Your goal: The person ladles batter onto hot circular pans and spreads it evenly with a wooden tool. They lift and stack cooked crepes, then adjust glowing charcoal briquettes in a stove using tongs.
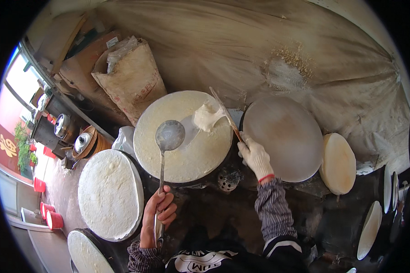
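Observation:
My bare left hand [158, 211] is closed around the long handle of a metal ladle [170, 134], whose round head is over the left part of a batter-covered round griddle [187, 161]. My right hand [256, 157], in a white knit glove, grips a long wooden spreader [227, 111] over that griddle's right side. A lump of pale, sticky batter [206, 117] is against the spreader's blade. A greyish patch shows in the batter layer between the two tools. To the right is a plain round griddle [280, 136]; at lower left another carries a white crepe [108, 195].
More round griddles stand at the bottom left [86, 255] and right [337, 161], with several pale discs at far right. A paper sack [127, 79] leans behind, before a draped sheet [332, 54]. Pots [82, 143] and red buckets [54, 219] stand at left.

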The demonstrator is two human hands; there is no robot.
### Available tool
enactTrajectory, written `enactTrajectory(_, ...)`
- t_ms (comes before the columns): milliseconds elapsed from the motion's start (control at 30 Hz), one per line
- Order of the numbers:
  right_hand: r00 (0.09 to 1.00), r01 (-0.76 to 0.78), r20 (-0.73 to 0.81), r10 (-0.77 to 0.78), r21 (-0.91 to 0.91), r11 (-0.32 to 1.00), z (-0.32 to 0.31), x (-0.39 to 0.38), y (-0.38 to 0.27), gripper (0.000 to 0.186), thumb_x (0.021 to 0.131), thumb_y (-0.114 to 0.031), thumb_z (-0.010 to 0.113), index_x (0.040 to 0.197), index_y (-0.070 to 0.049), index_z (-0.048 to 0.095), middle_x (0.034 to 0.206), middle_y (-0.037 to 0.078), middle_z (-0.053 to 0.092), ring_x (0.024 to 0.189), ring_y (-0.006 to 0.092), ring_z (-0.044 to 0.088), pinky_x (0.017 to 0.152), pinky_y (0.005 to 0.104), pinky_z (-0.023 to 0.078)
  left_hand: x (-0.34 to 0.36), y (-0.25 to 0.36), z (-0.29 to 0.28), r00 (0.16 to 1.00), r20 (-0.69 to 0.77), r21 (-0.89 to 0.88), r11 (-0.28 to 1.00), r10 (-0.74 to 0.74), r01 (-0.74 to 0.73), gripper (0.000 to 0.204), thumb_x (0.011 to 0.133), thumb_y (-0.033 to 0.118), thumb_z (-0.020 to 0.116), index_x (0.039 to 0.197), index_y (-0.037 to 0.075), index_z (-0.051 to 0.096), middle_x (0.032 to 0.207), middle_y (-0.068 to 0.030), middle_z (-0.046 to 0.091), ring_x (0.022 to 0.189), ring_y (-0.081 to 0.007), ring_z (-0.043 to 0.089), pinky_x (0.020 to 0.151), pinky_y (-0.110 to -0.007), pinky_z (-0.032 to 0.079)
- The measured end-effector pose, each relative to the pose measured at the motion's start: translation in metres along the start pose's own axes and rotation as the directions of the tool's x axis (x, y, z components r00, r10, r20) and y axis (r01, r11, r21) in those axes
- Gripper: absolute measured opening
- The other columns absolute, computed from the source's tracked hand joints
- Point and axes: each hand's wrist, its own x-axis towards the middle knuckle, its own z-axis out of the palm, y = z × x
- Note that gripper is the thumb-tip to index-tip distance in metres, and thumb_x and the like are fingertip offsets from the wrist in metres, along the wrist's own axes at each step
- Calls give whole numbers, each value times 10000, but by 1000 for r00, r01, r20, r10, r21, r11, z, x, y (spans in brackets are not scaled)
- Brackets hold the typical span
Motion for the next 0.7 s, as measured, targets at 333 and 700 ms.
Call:
enactTrajectory(333,985,-13,172,-23,204,979,-2,-13,12,447,972,-303,531,1400,-176,502,698,12,639,515,89,544,544,277,483,-6,3,0,998,-55,-8,1000,30,-30,185,1023,170,439,1132,35,504,637,54,305,441,-30,295,349,-186,289)
enactTrajectory(700,982,32,186,-45,74,997,0,-4,-3,435,987,-355,485,1388,-188,514,732,15,666,511,102,579,582,271,509,-10,5,-5,999,-19,-35,998,47,-48,186,1021,157,428,1125,23,504,633,53,313,441,-30,303,347,-186,289)
